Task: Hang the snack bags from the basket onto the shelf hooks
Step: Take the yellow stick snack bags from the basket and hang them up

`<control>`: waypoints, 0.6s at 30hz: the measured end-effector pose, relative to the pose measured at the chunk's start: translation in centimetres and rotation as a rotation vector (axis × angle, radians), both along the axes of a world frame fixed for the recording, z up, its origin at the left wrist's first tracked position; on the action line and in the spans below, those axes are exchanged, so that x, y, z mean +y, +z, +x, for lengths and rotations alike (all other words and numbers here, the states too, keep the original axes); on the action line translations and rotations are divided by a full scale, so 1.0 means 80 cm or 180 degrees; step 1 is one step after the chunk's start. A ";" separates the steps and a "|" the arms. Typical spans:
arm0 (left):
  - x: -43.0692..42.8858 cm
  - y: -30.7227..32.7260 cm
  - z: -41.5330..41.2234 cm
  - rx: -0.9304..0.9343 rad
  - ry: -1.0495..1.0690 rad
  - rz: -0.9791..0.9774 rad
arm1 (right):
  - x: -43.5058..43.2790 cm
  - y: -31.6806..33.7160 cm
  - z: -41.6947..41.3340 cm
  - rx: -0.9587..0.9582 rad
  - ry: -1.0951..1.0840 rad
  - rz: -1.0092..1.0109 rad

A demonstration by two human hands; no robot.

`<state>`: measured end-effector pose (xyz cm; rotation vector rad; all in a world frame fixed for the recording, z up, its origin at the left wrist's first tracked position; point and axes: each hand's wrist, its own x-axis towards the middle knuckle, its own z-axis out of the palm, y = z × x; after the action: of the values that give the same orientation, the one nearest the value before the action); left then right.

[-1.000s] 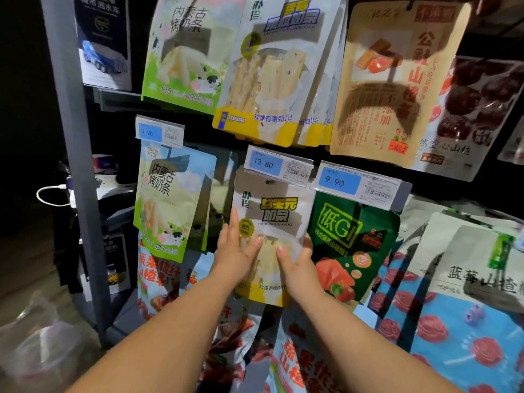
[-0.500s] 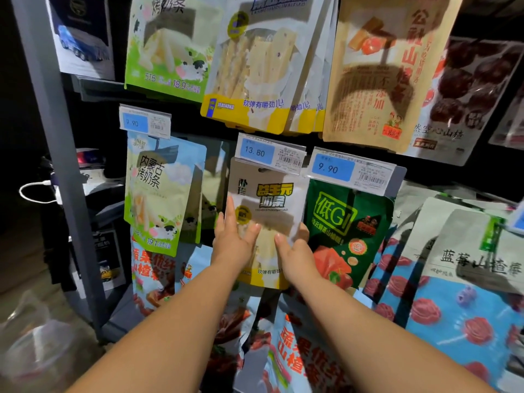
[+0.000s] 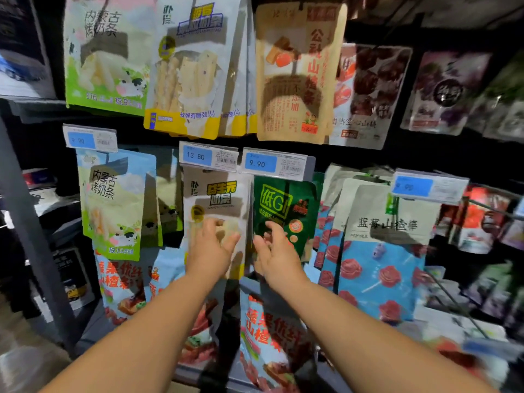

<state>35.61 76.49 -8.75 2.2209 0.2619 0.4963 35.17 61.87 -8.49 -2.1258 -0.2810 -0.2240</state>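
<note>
A white snack bag with yellow lettering (image 3: pixel 218 194) hangs on the shelf hook under the 13.80 price tag (image 3: pixel 208 156). My left hand (image 3: pixel 211 248) is in front of its lower half with fingers spread and blurred; whether it touches the bag is unclear. My right hand (image 3: pixel 276 251) hovers with relaxed fingers in front of the lower edge of the neighbouring green bag (image 3: pixel 283 205), holding nothing. The basket is out of view.
Hanging bags fill the rows above and below. A light-blue milk-strip bag (image 3: pixel 113 205) hangs to the left and blue lollipop bags (image 3: pixel 380 265) to the right. Red-and-white bags (image 3: pixel 266 330) hang under my forearms. A grey shelf upright (image 3: pixel 28 236) stands at the far left.
Both hands have come off the sides of the white bag, which stays on the hook. My right hand has moved right, in front of the green bag. The view has shifted.
</note>
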 end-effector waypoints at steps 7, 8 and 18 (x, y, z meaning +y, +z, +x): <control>-0.117 0.006 -0.018 0.0390 -0.1505 0.0678 | -0.134 0.022 -0.049 -0.0330 -0.0460 -0.0651; -0.139 0.007 -0.020 0.0382 -0.1641 0.0687 | -0.157 0.022 -0.057 -0.0309 -0.0553 -0.0744; -0.395 0.000 -0.076 0.0387 -0.3207 0.0747 | -0.410 0.050 -0.166 0.0101 -0.1861 -0.1168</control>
<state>29.55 44.91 -8.77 2.2657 -0.8631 -0.1741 21.90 29.05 -4.51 -2.5315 0.3561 -0.5067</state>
